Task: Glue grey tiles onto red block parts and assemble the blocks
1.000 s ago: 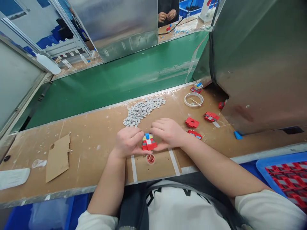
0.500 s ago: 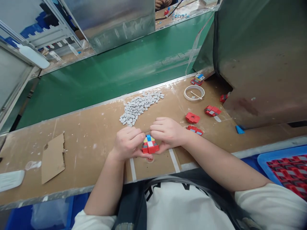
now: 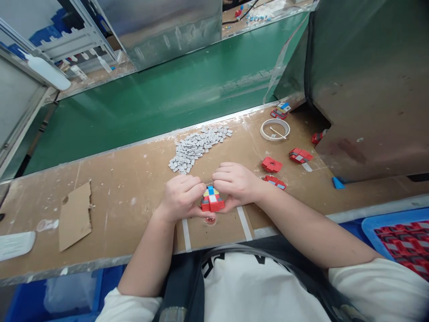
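Between my two hands is a small red plastic toy part [image 3: 212, 202] with blue, yellow, white and grey areas. My left hand [image 3: 183, 197] is closed on its left side, with the thumb low along it. From the other side my right hand [image 3: 236, 187] grips it, fingers curled. The part is held just above the cardboard-covered bench, close to its front edge. Under it shows a small round red spot [image 3: 210, 221] on the bench. Beyond the hands lies a heap of small grey square pieces [image 3: 191, 150].
Right of my hands are red toy parts [image 3: 271, 164] and a white tape ring [image 3: 275, 129] with a thin stick. A torn cardboard piece [image 3: 75, 217] lies left. A green conveyor belt [image 3: 161, 98] runs behind. A blue tray [image 3: 372, 223] of red parts stands at right.
The view has shifted slightly. Both hands keep hold of the red toy part in nearly the same pose. The co-worker's hands at the top have gone out of view.
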The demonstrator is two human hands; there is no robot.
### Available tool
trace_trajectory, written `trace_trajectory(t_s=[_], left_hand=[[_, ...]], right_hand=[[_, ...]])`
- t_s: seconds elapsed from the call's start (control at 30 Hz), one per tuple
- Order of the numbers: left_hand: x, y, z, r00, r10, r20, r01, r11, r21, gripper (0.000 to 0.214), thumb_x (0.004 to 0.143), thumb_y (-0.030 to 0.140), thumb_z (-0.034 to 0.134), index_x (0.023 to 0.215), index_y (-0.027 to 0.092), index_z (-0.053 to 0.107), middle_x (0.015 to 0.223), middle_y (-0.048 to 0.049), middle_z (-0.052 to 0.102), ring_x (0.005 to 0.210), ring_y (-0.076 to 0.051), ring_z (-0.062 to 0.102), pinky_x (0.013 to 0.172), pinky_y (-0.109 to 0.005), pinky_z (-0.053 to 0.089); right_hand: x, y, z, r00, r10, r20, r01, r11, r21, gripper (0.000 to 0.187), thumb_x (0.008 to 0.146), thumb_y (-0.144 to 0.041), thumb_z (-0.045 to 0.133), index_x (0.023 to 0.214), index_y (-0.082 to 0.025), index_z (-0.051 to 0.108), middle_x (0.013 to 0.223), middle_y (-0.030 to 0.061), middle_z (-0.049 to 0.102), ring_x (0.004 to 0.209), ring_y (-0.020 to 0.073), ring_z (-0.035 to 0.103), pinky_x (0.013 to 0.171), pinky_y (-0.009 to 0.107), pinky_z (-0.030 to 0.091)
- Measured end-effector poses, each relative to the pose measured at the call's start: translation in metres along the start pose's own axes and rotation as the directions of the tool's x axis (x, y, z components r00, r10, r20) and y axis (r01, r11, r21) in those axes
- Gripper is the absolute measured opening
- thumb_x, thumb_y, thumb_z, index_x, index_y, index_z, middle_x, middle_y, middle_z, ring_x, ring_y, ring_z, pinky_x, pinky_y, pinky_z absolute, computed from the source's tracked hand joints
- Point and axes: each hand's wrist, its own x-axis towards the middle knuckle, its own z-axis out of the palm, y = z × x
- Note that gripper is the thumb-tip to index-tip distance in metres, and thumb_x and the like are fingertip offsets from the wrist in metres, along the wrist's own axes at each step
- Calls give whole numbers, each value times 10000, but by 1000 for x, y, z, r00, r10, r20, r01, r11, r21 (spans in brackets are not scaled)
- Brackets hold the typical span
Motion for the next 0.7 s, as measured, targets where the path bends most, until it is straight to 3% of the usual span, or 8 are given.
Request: trace_trajectory(t_s=[0.17,0.37,0.7], left_hand=[[-2,-2,1,1000,4,7,-4,1000,-10,649,1027,800,418,746,224,520,649,8,487,567,-157,385,577,-347,266],[-1,-2,0,1000,22,9,-21,1000,-18,659,1012,811,448,727,221,528,626,20,451,562,-154,366,573,-340,251],[2,-1,1,1000,28,-13,-28,1000,-9,684,1036,803,390,677,225,466,590,29,422,537,-143,338,548,-325,249]], right_hand=[[-1,1,2,1000,-2,1,2,1000,-3,626,1042,-795,390,727,-259,466,682,-6,446,639,187,467,642,370,381],[0,0,1,996,-47,-76,46,999,-13,566,1070,-711,432,733,-256,433,691,-20,427,627,177,428,638,358,324],[2,-2,0,993,-57,-102,52,997,-51,581,1045,-726,478,720,-249,412,682,-40,396,619,164,360,635,344,254]])
